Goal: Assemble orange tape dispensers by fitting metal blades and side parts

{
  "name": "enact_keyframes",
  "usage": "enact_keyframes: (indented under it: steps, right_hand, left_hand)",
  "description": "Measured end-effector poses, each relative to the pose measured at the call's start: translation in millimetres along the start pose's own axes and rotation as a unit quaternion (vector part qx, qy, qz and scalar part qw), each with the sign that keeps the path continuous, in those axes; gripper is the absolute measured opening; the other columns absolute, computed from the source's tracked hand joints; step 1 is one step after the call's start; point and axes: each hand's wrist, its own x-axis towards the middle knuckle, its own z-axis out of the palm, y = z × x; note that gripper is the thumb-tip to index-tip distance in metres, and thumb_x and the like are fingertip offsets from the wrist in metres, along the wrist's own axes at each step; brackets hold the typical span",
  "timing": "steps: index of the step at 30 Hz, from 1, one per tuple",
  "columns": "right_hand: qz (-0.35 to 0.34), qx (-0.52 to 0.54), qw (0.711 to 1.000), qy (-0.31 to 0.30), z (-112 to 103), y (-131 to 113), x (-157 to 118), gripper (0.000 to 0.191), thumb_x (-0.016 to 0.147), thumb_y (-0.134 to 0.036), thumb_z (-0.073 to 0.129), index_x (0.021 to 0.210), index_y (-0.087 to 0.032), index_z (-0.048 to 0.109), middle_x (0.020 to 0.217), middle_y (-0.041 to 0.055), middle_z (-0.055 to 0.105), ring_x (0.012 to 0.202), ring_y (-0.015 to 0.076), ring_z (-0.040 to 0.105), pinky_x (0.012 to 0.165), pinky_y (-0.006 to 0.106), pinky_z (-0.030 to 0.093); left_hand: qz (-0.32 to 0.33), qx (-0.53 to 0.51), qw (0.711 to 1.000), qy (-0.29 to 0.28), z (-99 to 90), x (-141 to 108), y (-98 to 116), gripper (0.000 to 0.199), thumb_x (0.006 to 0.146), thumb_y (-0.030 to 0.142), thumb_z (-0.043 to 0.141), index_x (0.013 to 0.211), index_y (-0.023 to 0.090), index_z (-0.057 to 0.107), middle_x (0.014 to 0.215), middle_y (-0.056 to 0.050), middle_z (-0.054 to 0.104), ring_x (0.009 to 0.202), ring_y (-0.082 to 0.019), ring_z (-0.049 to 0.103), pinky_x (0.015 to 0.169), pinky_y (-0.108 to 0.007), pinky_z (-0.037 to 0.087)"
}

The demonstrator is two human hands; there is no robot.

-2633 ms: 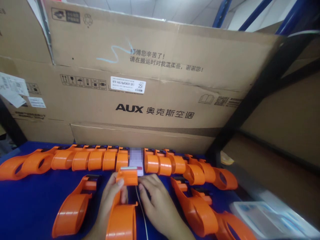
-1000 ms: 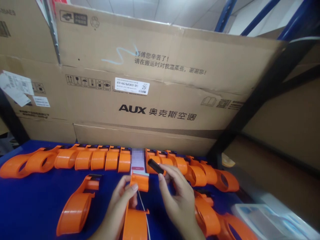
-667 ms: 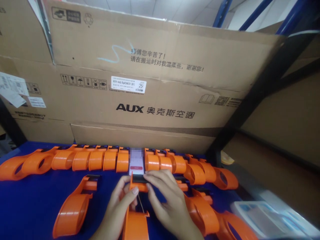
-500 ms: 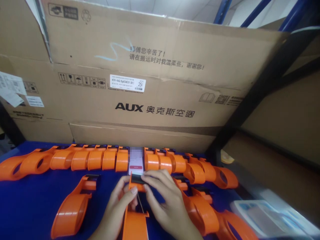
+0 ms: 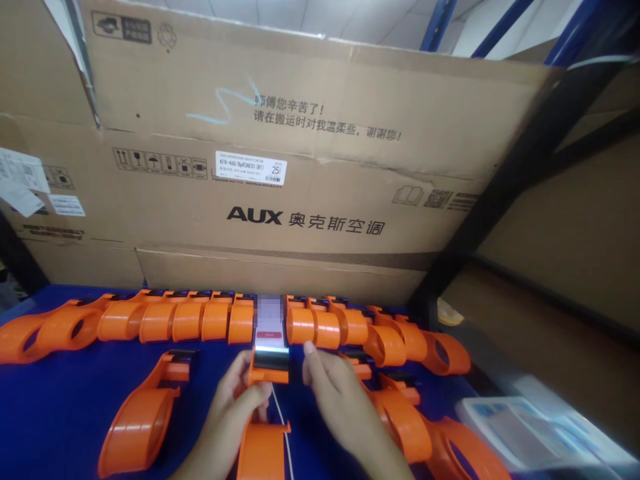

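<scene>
My left hand (image 5: 233, 407) is closed around an orange tape dispenser (image 5: 265, 453), its thumb pressed on the frame below the black cutter end (image 5: 270, 359). The dispenser's toothed edge points away from me, and its round hub hangs toward the bottom edge of the view. A thin white cord (image 5: 280, 417) shows behind it. To the right, my right hand (image 5: 337, 393) is apart from the dispenser, with fingers loosely bent and nothing visible in them. Just beyond the cutter lies a phone (image 5: 269, 327) with a lit screen, partly blurred out.
Several more orange dispensers (image 5: 159, 322) stand in a row along the back of the blue surface (image 5: 55, 407). One dispenser (image 5: 137, 427) lies at left, others (image 5: 405, 423) at right. A large cardboard box (image 5: 300, 160) stands behind. Clear plastic packages (image 5: 520, 430) lie at right.
My right hand has let go of the dispenser's cutter end and moved off to the right. The left hand still holds the dispenser, its cutter now more exposed.
</scene>
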Motion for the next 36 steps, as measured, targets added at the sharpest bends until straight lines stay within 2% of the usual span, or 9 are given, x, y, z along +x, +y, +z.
enact_keyframes:
  steps: [4, 8, 11, 14, 18, 21, 27, 31, 36]
  right_hand:
    - [0.003, -0.084, 0.994, -0.072, 9.7, -1.6, -5.8, 0.06, 0.11, -0.045, 0.033, 0.061, -0.024, 0.059, 0.056, 0.0021, 0.065, 0.056, 0.0207, 0.063, 0.058, 0.029, 0.045]
    - [-0.031, -0.047, 0.993, -0.099, 12.3, -2.5, -1.9, 0.055, 0.112, -0.042, 0.028, 0.076, -0.022, 0.064, 0.072, 0.0039, 0.073, 0.069, 0.0211, 0.069, 0.064, 0.028, 0.048]
    - [-0.043, -0.022, 0.997, -0.056, 8.7, 0.6, 4.9, 0.05, 0.112, -0.043, 0.028, 0.08, -0.021, 0.061, 0.075, 0.0042, 0.071, 0.07, 0.0203, 0.068, 0.065, 0.027, 0.048]
    - [-0.012, -0.098, 0.995, 0.003, 5.7, 7.8, 8.0, 0.042, 0.11, -0.039, 0.034, 0.081, -0.021, 0.06, 0.076, 0.005, 0.068, 0.07, 0.0207, 0.066, 0.065, 0.028, 0.046]
    - [0.042, -0.225, 0.973, -0.039, 7.2, 17.6, 3.5, 0.019, 0.1, -0.025, 0.05, 0.106, -0.018, 0.066, 0.107, 0.0137, 0.071, 0.097, 0.0273, 0.07, 0.081, 0.033, 0.051]
    - [0.082, -0.27, 0.955, -0.095, 11.1, 20.2, -2.6, 0.027, 0.093, -0.029, 0.061, 0.117, -0.017, 0.065, 0.12, 0.0175, 0.067, 0.101, 0.031, 0.071, 0.085, 0.038, 0.053]
    - [0.081, -0.297, 0.937, -0.165, 15.8, 15.9, -6.5, 0.034, 0.091, -0.02, 0.06, 0.124, -0.02, 0.062, 0.119, 0.0142, 0.07, 0.103, 0.0312, 0.072, 0.086, 0.039, 0.051]
    - [0.062, -0.293, 0.94, -0.164, 16.7, 13.8, -6.5, 0.033, 0.093, -0.02, 0.057, 0.125, -0.021, 0.062, 0.12, 0.0132, 0.071, 0.104, 0.0297, 0.072, 0.087, 0.038, 0.05]
    - [0.07, -0.336, 0.933, -0.111, 19.6, 13.4, -4.7, 0.039, 0.101, -0.041, 0.05, 0.129, -0.016, 0.059, 0.121, 0.0183, 0.07, 0.11, 0.0358, 0.069, 0.085, 0.043, 0.051]
  left_hand:
    - [-0.008, 0.011, 1.0, -0.002, -0.4, 0.7, 1.5, 0.032, 0.08, 0.035, 0.08, 0.107, 0.021, 0.069, 0.063, 0.005, 0.056, 0.056, -0.012, 0.048, 0.055, -0.021, 0.042]
    - [-0.004, 0.004, 1.0, 0.005, -0.6, -0.4, 0.6, 0.033, 0.082, 0.035, 0.078, 0.111, 0.022, 0.068, 0.064, 0.005, 0.057, 0.057, -0.011, 0.048, 0.054, -0.02, 0.041]
    - [0.009, 0.002, 1.0, -0.001, -1.2, 0.0, 0.6, 0.027, 0.082, 0.033, 0.077, 0.105, 0.021, 0.068, 0.063, 0.005, 0.057, 0.055, -0.011, 0.049, 0.054, -0.02, 0.041]
    - [0.03, 0.001, 1.0, 0.005, -1.9, 2.7, 2.6, 0.022, 0.082, 0.029, 0.075, 0.101, 0.021, 0.068, 0.062, 0.006, 0.057, 0.053, -0.01, 0.049, 0.054, -0.02, 0.041]
    - [0.039, 0.003, 0.999, 0.038, -2.0, 7.0, 7.6, 0.022, 0.08, 0.026, 0.075, 0.099, 0.021, 0.067, 0.063, 0.006, 0.058, 0.053, -0.01, 0.05, 0.053, -0.019, 0.041]
    - [0.032, 0.002, 0.998, 0.049, -2.0, 7.7, 9.1, 0.021, 0.078, 0.025, 0.075, 0.097, 0.021, 0.066, 0.064, 0.006, 0.059, 0.053, -0.01, 0.051, 0.054, -0.02, 0.042]
    - [0.045, 0.017, 0.998, 0.028, -4.7, 5.1, 3.8, 0.018, 0.083, 0.023, 0.071, 0.1, 0.022, 0.067, 0.066, 0.005, 0.059, 0.055, -0.012, 0.052, 0.055, -0.021, 0.042]
    - [0.055, 0.026, 0.998, 0.026, -6.0, 6.1, 3.5, 0.019, 0.082, 0.021, 0.07, 0.101, 0.021, 0.068, 0.068, 0.005, 0.058, 0.058, -0.012, 0.051, 0.057, -0.022, 0.043]
    - [0.053, 0.023, 0.998, 0.024, -5.0, 6.8, 6.0, 0.019, 0.082, 0.021, 0.07, 0.1, 0.022, 0.067, 0.068, 0.005, 0.058, 0.057, -0.012, 0.05, 0.058, -0.022, 0.043]
